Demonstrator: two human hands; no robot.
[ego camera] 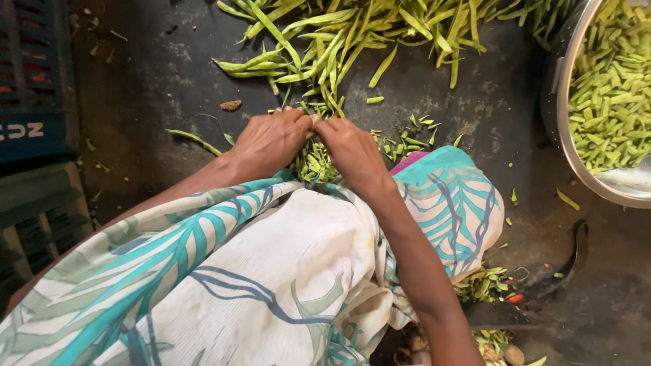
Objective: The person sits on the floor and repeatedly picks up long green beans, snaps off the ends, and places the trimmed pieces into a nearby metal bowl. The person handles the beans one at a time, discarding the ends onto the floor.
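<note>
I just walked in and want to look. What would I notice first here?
Probably the two hands meeting in the middle, the left hand and right hand pinching a green bean together above a white cloth with teal leaves. Behind them, a big heap of long green beans sprawls over the dark floor at the top. At the right edge, a shiny metal bowl is full of cut bean pieces.
</note>
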